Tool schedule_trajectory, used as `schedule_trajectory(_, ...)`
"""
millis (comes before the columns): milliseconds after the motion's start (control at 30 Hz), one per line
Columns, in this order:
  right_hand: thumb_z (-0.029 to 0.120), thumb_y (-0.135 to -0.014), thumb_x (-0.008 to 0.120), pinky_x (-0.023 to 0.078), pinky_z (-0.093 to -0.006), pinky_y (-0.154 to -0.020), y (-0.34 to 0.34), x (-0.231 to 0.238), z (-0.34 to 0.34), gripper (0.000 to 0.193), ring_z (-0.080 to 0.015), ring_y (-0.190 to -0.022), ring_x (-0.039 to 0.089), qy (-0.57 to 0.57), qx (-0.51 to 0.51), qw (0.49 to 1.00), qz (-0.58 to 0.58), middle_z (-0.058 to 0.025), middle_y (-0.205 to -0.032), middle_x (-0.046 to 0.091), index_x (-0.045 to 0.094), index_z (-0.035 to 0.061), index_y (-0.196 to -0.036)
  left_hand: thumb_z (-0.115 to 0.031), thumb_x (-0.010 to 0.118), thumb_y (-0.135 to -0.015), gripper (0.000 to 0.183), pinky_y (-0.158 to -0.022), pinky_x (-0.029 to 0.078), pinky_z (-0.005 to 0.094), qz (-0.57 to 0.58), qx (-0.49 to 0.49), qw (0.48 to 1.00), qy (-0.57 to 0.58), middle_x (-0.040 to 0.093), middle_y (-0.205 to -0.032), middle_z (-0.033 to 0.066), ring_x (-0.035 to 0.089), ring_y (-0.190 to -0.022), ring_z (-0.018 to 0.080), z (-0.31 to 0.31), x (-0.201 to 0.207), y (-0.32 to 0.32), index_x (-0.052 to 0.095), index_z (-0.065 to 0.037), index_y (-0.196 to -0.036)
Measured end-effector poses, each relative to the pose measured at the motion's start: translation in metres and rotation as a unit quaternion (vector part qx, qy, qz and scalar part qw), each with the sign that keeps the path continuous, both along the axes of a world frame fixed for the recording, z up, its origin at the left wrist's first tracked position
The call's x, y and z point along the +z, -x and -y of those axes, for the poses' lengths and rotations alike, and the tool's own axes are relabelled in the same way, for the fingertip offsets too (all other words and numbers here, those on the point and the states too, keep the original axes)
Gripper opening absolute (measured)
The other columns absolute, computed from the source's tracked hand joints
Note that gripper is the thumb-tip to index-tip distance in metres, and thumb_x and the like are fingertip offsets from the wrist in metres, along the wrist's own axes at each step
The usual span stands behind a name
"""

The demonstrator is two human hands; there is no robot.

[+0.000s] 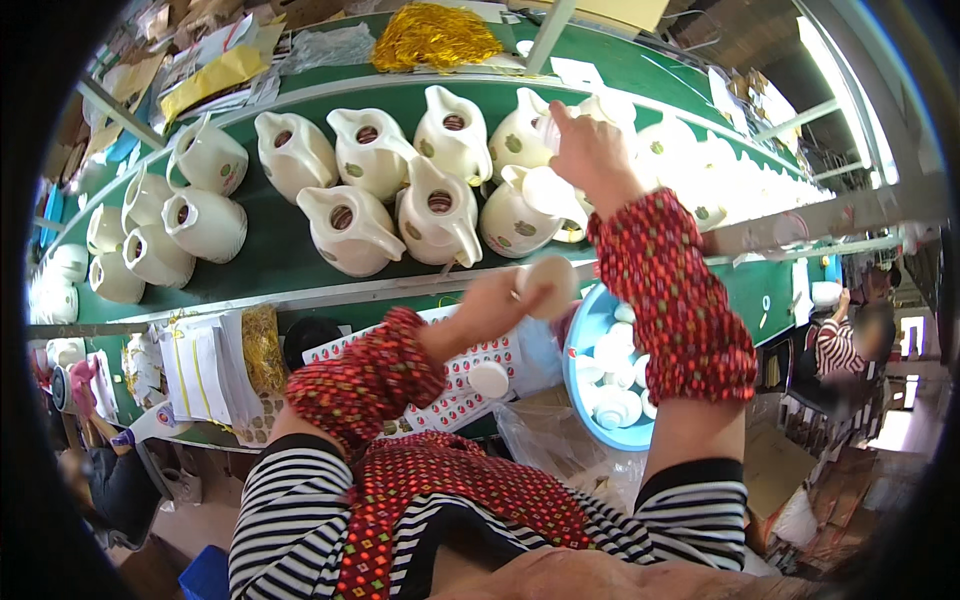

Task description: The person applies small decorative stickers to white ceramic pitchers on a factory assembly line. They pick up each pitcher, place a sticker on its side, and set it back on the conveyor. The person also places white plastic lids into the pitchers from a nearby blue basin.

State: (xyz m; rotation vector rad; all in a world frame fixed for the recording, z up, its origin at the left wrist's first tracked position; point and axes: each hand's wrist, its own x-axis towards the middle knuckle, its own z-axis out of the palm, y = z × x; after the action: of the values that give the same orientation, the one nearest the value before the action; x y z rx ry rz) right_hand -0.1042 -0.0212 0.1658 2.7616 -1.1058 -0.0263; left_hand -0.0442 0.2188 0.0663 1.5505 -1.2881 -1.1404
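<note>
White round lid (552,273): holding it clamped in the fingers of the left hand (490,307) (blurred), near the blue basin (574,352). Reaching among cream jugs (510,212) with the right hand (595,152); cannot tell the grip of its fingers.

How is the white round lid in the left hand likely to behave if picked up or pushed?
The white round lid is probably stiff: its outline shows no sag in the left hand. It is likely fairly light, as that hand alone holds it up. Its circular rim suggests it could roll if stood on edge.
</note>
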Motion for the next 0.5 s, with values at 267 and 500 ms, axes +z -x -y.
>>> schedule_trajectory(267, 0.019, -0.094, 0.068, 0.062, -0.0553, -0.073, -0.047, -0.051, 0.068, 0.043, -0.0314, -0.089, 0.078, 0.108, 0.068, 0.966, -0.225, -0.0114, -0.097, 0.078, 0.057, 0.0126, -0.134, -0.069, 0.038, -0.107, 0.084, -0.087, 0.057, 0.0543, 0.254, 0.036, 0.953, -0.158, 0.076, -0.094, 0.0285, 0.074, -0.092, 0.0462, 0.03, 0.025, -0.146, 0.077, 0.005, -0.1)
schedule_trajectory(500, 0.035, -0.088, 0.075, 0.061, -0.0437, -0.092, -0.075, 0.0, 0.101, 0.079, -0.0344, -0.107, 0.076, -0.059, -0.036, 0.981, -0.18, -0.0196, -0.117, 0.077, 0.046, 0.0219, -0.161, -0.068, 0.045, -0.105, 0.081, -0.083, 0.058, 0.0537, 0.276, -0.016, 0.955, -0.107, 0.075, -0.086, 0.0261, 0.074, -0.085, 0.0452, 0.052, 0.009, -0.169, 0.077, 0.004, -0.083)
